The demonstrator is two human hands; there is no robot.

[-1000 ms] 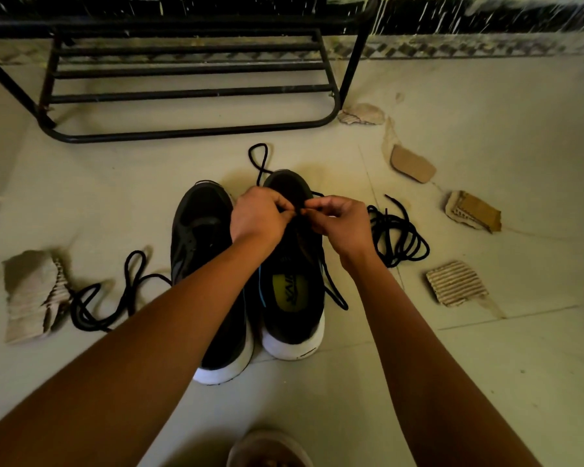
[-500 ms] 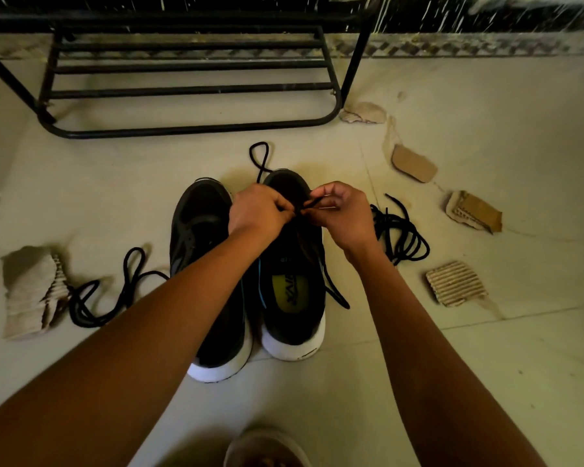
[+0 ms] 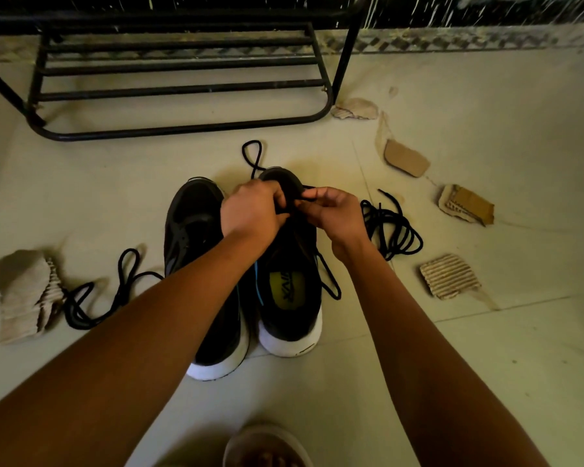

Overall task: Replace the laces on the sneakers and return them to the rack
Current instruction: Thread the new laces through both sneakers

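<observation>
while the left hand (image 3: 253,210) and right hand (image 3: 334,214) are pinching the black lace (image 3: 327,274) above the right-side sneaker (image 3: 289,298) on the floor (image 3: 418,365) near the rack (image 3: 182,129), an uneven tug is probably risking pulling the loose end out.

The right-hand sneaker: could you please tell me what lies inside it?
Inside the right-hand sneaker, a yellow insole label shows at the heel. Further forward, the left hand and right hand cover it, hiding where the lace runs.
</observation>
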